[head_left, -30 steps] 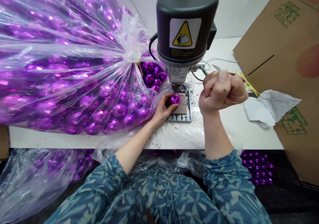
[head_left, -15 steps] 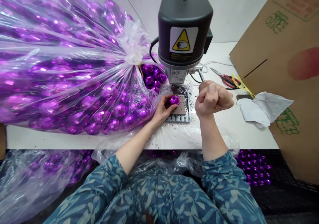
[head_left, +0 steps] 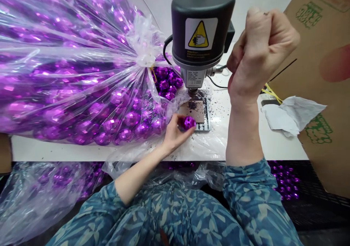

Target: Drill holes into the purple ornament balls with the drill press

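Note:
Between the thumb and fingers of my left hand (head_left: 175,131) is a shiny purple faceted ball (head_left: 189,122), at the front edge of the drill press base (head_left: 205,126). A flat brown board (head_left: 197,111) with dark shavings lies on that base. Above it stands the black drill press (head_left: 201,30), its chuck (head_left: 193,92) over the board. My right hand (head_left: 264,49) is raised in a fist to the right of the motor housing, closed round the drill press lever (head_left: 222,67), whose far end is hidden in the fist.
A big clear bag (head_left: 82,81) of purple balls fills the left side, with loose purple balls (head_left: 167,83) beside its tied neck. Crumpled white paper (head_left: 291,116) and a cardboard box (head_left: 314,85) stand right. More balls (head_left: 286,180) sit below the table edge.
My left hand has drawn the ball off the board toward me, away from the chuck. My right hand has risen with the lever, up and to the right.

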A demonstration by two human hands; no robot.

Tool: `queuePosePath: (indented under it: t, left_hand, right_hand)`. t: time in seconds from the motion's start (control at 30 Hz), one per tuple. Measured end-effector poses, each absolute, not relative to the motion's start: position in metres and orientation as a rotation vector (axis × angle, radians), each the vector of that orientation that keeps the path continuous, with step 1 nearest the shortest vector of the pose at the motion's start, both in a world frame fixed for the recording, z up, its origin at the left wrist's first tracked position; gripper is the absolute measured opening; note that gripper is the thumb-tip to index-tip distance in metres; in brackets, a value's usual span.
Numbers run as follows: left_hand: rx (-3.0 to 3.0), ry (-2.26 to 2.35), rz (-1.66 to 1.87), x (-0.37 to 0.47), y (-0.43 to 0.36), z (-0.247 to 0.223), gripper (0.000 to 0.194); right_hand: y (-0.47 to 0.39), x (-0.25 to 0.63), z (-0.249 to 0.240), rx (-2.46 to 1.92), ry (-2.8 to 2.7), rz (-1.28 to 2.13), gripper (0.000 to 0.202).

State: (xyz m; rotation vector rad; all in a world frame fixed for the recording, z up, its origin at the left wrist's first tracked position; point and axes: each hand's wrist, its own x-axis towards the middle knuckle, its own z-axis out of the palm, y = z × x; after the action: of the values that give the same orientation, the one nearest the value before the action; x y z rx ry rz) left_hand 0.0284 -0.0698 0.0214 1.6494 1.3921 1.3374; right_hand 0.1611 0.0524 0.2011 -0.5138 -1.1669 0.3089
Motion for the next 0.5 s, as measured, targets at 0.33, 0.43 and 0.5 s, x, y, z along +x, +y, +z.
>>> queuePosePath:
  t: [0.33,0.43,0.5]
  left_hand:
    - [2.395,0.751,0.094,0.006,-0.142,0.053,0.030]
    - [2.401,0.915,0.561,0.005,-0.100,0.063,0.019]
    - [2.421,1.198,0.814,0.004,-0.056,0.071,0.024]
  right_hand:
    - [0.066,0.161,0.205,-0.509,-1.155,0.264,0.065]
    - [0.062,0.159,0.205,-0.438,-1.127,0.329,0.062]
    - [0.060,0.159,0.206,-0.417,-1.111,0.351,0.060]
